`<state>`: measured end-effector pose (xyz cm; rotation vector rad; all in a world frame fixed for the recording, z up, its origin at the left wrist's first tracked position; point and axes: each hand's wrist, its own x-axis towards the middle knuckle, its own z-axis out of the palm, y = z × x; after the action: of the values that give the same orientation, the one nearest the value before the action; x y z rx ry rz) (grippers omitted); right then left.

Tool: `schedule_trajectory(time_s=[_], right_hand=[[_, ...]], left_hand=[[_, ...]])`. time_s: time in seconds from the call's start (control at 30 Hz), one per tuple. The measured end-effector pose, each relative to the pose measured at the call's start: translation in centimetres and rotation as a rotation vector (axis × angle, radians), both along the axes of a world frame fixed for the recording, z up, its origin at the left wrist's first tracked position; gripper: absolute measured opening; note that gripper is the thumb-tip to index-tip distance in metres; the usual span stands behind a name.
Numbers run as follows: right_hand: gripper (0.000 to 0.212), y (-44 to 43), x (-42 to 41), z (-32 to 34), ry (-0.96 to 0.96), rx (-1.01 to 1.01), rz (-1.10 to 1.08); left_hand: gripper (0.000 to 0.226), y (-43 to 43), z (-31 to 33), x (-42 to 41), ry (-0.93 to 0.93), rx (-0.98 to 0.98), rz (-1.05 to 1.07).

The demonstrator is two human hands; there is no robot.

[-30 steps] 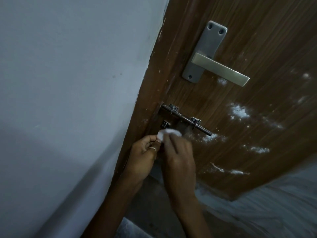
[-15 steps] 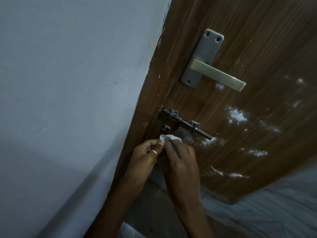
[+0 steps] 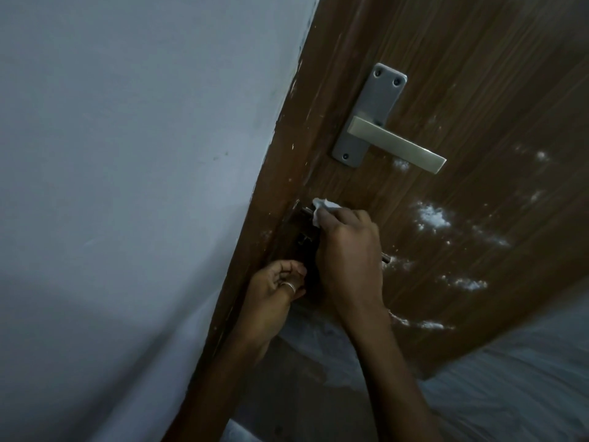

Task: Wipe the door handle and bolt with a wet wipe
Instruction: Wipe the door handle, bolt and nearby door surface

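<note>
A silver lever door handle on its plate is fixed high on the brown wooden door. Below it runs the dark metal bolt, mostly hidden behind my right hand; only its right tip and left end show. My right hand holds a crumpled white wet wipe against the bolt's left end. My left hand, with a ring on one finger, hangs below the bolt near the door's edge, fingers loosely curled, nothing visible in it.
A pale blue-grey wall fills the left side. White smudges dot the door to the right of the bolt. Pale floor shows beneath the door at the lower right.
My right hand has carried the wipe upward from below the bolt onto its left end, covering most of the bolt. My left hand let go of the wipe and stayed low.
</note>
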<state>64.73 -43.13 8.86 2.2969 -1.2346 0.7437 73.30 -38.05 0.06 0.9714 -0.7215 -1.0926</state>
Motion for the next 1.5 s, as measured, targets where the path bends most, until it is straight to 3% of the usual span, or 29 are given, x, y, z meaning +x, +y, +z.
schedule_trajectory(time_s=[0.2,0.4,0.63,0.87,1.07,1.37,1.5], right_hand=[[0.037,1.5,-3.8,1.4,0.066,-0.008,-0.111],[0.027,0.1,-0.1,0.8,0.063,0.019,-0.057],[0.029,1.2,-4.4,1.1,0.014,0.014,-0.073],[0.025,-0.3,-0.2,0.5,0.02,0.037,0.015],[0.026,0.7,-4.2,1.3,-0.045,0.018,0.005],[0.025,-0.4,-0.5,0.8,-0.001,0.034,0.012],[0.022,0.2,-3.0,1.2,0.0,0.014,0.002]], left_hand=[[0.012,-0.3,-0.3,-0.2,0.023,-0.012,0.016],[0.018,-0.5,-0.5,-0.1,-0.01,-0.013,0.019],[0.013,-0.5,-0.5,-0.3,-0.002,-0.02,0.031],[0.019,-0.6,-0.7,0.0,-0.033,-0.03,0.053],[0.014,-0.7,-0.4,0.0,-0.016,-0.018,0.074],[0.016,-0.7,-0.3,0.3,-0.043,-0.008,0.102],[0.015,-0.6,-0.3,0.4,-0.033,0.002,0.083]])
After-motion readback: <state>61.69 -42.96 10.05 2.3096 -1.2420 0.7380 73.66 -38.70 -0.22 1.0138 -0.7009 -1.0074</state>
